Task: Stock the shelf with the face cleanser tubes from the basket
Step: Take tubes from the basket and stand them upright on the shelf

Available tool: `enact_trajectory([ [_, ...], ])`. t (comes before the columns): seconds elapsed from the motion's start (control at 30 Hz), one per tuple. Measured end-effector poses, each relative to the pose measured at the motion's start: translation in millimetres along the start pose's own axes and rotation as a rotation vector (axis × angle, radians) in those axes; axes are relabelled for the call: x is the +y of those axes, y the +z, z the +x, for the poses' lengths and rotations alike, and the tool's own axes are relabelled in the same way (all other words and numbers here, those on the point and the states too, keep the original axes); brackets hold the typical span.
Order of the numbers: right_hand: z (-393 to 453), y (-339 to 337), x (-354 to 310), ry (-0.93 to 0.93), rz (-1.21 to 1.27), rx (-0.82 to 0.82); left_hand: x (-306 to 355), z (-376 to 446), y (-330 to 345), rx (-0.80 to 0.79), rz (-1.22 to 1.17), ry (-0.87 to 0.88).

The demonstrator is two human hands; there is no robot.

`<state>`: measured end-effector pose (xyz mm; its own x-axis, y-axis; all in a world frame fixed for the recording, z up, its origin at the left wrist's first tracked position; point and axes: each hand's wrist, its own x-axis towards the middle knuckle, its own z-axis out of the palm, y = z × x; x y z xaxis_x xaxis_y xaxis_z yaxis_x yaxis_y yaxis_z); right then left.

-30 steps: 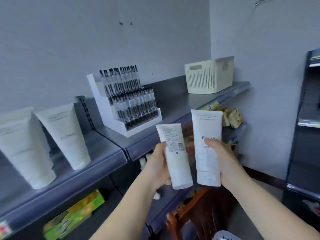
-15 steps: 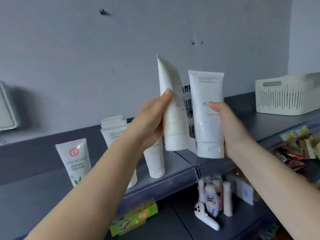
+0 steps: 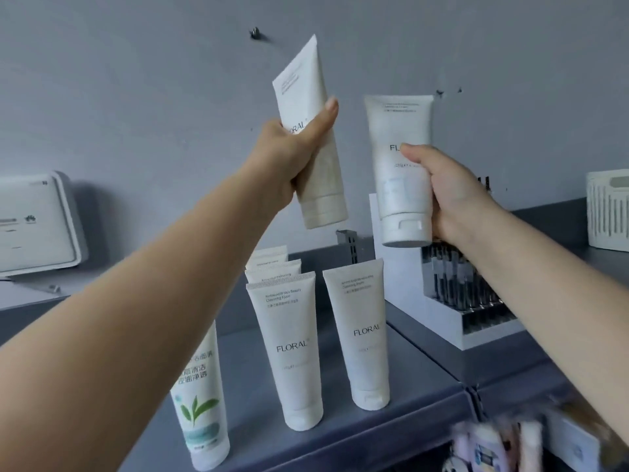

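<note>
My left hand [image 3: 289, 158] grips a white FLORAL cleanser tube [image 3: 311, 137], cap down and tilted, high above the grey shelf [image 3: 340, 434]. My right hand [image 3: 452, 195] holds a second white FLORAL tube [image 3: 398, 131] upright, cap down, in front of the pen display. Below them, several FLORAL tubes stand cap down on the shelf: a front left tube [image 3: 289, 352], a front right tube [image 3: 362, 332], and more tubes [image 3: 272, 265] in a row behind the left one. The cream slotted basket [image 3: 607, 212] stands at the far right on the shelf.
A green-leaf cleanser tube [image 3: 200, 396] stands left of the FLORAL tubes. A white stepped display with black pens [image 3: 459, 291] occupies the shelf to the right. A white wall box [image 3: 37, 223] hangs at left. Blurred products [image 3: 493, 444] lie on the lower shelf.
The view has swung left and closer to the shelf. Both hands have risen with their tubes, the left one turned so its FLORAL front faces me, above the standing tubes.
</note>
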<state>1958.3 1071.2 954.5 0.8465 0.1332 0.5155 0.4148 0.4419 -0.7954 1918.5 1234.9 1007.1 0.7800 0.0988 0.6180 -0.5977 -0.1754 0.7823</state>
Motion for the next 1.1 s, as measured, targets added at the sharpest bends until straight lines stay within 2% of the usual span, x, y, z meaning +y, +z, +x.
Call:
enact_trajectory([
  [0.17,39.9,-8.8,17.0,-0.001,-0.108,-0.122,-15.4,27.3,-11.3,0.094,0.068,-0.031],
  [0.27,57.3,-13.4,25.5,0.031,-0.123,-0.185,-20.5,37.7,-17.0,0.115,0.011,-0.088],
  [0.37,67.3,-17.1,40.4,0.095,-0.206,-0.243,-26.8,45.1,-21.5,0.089,-0.032,-0.111],
  [0.5,68.1,-20.2,69.8,0.218,-0.303,-0.348,-37.0,53.4,-30.2,0.109,0.035,-0.143],
  [0.67,64.2,-28.3,97.7,0.322,-0.539,-0.5,-44.9,61.1,-40.6,0.136,0.051,-0.12],
  [0.83,57.6,-30.7,113.0,0.411,-0.527,-0.62,-55.6,63.6,-42.0,0.102,0.101,-0.164],
  [0.93,52.9,-32.3,123.0,0.422,-0.582,-0.692,-58.8,65.8,-44.6,0.156,0.11,-0.184],
  [1.1,47.9,-31.2,134.0,0.435,-0.61,-0.719,-63.2,67.7,-53.5,0.172,0.19,-0.199],
])
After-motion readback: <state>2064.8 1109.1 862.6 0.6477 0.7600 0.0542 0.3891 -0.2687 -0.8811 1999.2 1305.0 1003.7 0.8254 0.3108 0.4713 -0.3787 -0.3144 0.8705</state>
